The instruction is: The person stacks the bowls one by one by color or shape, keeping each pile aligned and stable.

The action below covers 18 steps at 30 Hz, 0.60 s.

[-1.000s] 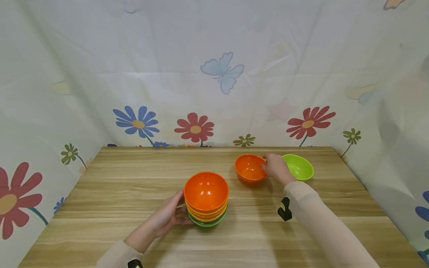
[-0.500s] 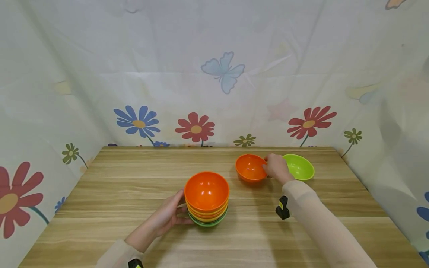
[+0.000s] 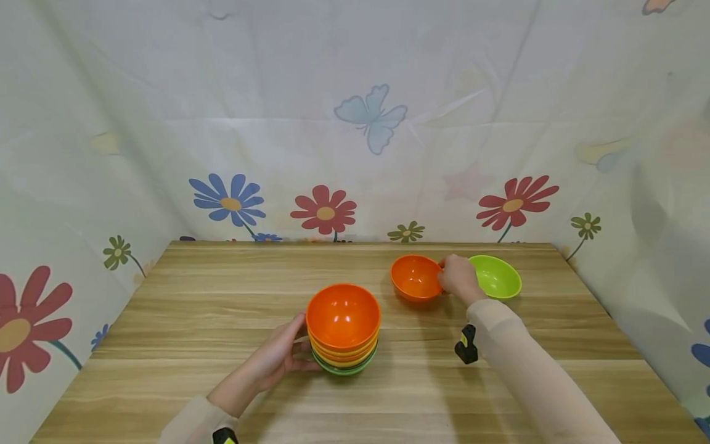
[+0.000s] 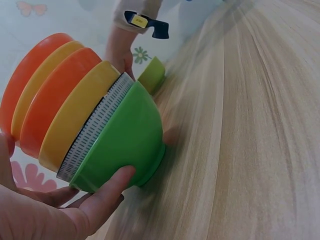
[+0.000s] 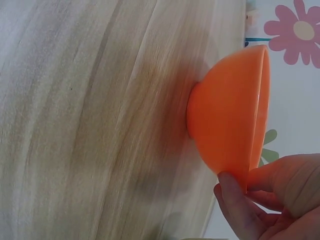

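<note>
My left hand (image 3: 280, 354) holds a stack of nested bowls (image 3: 342, 330) from its left side. In the left wrist view, the stack runs from an orange top bowl (image 4: 31, 75) through yellow and orange ones to a white patterned bowl (image 4: 95, 127) and a green bowl (image 4: 131, 135) at the bottom. The left fingers (image 4: 112, 187) lie against the green bowl, and the thumb is up near the top rims. Farther back, my right hand (image 3: 461, 277) pinches the right rim of a single orange bowl (image 5: 227, 110), whose base appears to sit on the table.
Just right of my right hand stands a lime green bowl (image 3: 497, 279), partly hidden by it. The wooden table (image 3: 222, 277) ends at the back against a hanging cloth (image 3: 266, 142) printed with flowers and a butterfly.
My right fingers have drawn closer together on the single orange bowl's rim. The left hand and the stack stay where they were.
</note>
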Available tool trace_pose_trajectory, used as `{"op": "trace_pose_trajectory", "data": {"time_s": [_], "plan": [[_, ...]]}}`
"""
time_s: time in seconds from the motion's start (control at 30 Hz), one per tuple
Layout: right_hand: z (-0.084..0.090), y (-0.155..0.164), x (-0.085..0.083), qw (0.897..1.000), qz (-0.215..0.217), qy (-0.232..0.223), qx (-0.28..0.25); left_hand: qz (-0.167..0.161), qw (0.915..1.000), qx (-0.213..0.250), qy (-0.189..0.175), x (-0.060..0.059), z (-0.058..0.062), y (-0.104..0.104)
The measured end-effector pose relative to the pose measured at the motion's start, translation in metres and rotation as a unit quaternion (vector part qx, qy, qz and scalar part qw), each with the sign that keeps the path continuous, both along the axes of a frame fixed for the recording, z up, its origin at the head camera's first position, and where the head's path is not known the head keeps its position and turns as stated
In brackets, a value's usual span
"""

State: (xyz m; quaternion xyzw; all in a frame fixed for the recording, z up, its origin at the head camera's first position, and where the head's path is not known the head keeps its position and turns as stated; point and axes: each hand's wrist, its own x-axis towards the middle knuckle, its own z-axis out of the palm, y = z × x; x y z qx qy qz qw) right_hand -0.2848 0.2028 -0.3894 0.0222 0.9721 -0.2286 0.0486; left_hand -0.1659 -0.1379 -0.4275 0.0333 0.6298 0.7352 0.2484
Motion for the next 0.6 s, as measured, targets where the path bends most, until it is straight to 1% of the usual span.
{"op": "trace_pose_trajectory", "data": {"time_s": [0.43,0.6], "plan": [[-0.0049,0.002,-0.0021,1.0,-0.004,0.021,0.004,0.001,1.0,-0.002,0.002,0.0002,0.0012,0.0001],[-0.0045,0.0021,-0.0024,1.0,-0.012,0.013,-0.005,0.001,1.0,-0.002,0.002,0.0003,0.0014,0.0004]]}}
